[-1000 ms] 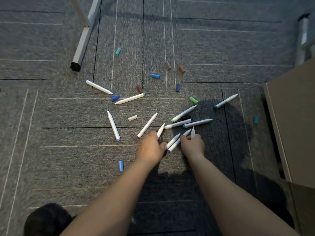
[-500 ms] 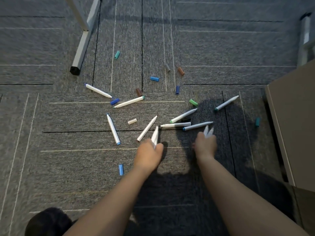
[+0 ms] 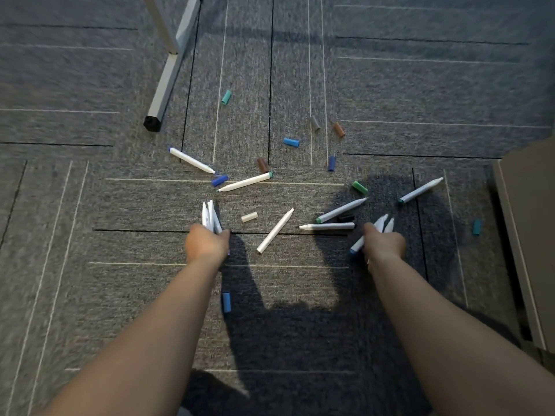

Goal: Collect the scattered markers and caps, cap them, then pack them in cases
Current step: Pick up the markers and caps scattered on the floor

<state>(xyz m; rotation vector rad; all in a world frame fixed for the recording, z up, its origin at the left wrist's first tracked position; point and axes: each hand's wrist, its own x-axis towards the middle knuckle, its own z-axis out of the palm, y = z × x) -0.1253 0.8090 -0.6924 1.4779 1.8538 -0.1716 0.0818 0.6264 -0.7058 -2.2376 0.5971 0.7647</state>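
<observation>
**Status.** The left grip (image 3: 207,244) is closed round the left bundle (image 3: 210,216) of white markers, which fans out beyond the knuckles. The right grip (image 3: 383,244) is closed round the right bundle (image 3: 380,226). Both are low over the carpet (image 3: 90,295). Six loose markers lie on it, the nearest being the centre marker (image 3: 274,231), between the two grips. Caps are scattered farther out. No case is in view.

**Hazards.**
- Bundle slip: each grip is already full. Taking up another marker probably means loosening the fingers, and the bundle may spill.
- Ink transfer: the held markers appear uncapped. Exposed tips can mark skin or carpet.
- Missed parts: the black cap (image 3: 346,218) lies in shadow. The teal cap (image 3: 476,227) lies near the cabinet (image 3: 528,235), and the blue cap (image 3: 226,302) lies close to the left forearm. All three are easily overlooked.
- Colour mismatch: the barrels are all white. Check the end colour before fitting each cap.
</observation>
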